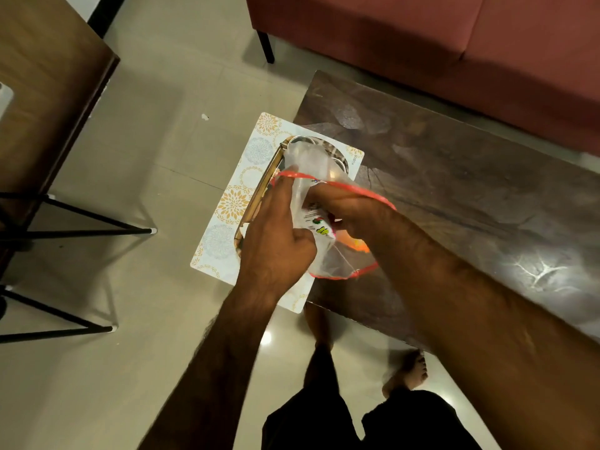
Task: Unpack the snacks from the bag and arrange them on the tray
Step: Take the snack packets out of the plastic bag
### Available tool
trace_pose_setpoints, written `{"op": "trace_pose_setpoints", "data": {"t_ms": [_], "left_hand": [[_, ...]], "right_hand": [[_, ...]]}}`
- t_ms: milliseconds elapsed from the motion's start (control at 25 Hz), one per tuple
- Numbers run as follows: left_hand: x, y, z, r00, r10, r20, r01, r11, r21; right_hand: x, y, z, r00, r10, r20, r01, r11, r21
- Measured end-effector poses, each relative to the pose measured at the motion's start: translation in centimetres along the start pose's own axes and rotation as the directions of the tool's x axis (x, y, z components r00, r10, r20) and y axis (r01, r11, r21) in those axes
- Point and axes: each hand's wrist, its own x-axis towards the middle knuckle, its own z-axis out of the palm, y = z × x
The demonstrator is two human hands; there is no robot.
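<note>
So this looks pretty early in the job, as far as I can tell. The clear bag [319, 203], the one with the red-orange rim, is held up over the tray [263, 186], and I can't spot a single snack lying on the tray. To be fair, most of the tray is hidden behind the bag and the hands, so only its gold edge and a bit of the far end show. My guess is nothing's been arranged yet and basically the whole unpacking is left.

The left hand [278, 237] is outside the bag, with its fingers closed on the plastic at the side near the rim, holding the mouth up. The right hand [349, 212] is plunged in through the opening, and its fingers seem wrapped around a snack packet [316, 222], though the plastic blurs things so I wouldn't swear to how firm that grip is.

The bag itself is thin, crinkly and see-through, bunched where it's pinched. The packet inside is mostly white with small print and a red and green logo. There's something orange [357, 244] lower in the bag too, probably another snack.

The tray sits on a patterned mat [233, 203] at the near end of the dark wooden surface [454, 190].
</note>
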Motion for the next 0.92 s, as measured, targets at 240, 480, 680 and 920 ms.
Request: {"op": "trace_pose_setpoints", "data": {"t_ms": [240,480,680,920], "left_hand": [[1.3,-0.7,0.2,0.986,-0.164,0.031,0.167,0.976,-0.143],[2.2,-1.0,0.4,0.975,-0.217,0.057,0.223,0.923,-0.313],[2.7,-1.0,0.9,0.981,-0.165,0.102,0.182,0.965,-0.190],[3.7,-2.1,0.3,0.969,-0.227,0.096,0.237,0.966,-0.108]], "right_hand": [[-1.5,0.3,-0.7,0.981,0.028,0.190,-0.060,0.985,0.164],[-1.4,1.4,-0.7,0.988,0.105,0.111,-0.142,0.903,0.406],[-2.2,0.7,-1.0,0.976,0.147,0.161,-0.204,0.880,0.430],[-3.4,-0.8,-1.4,0.973,0.124,0.193,-0.197,0.881,0.431]]}}
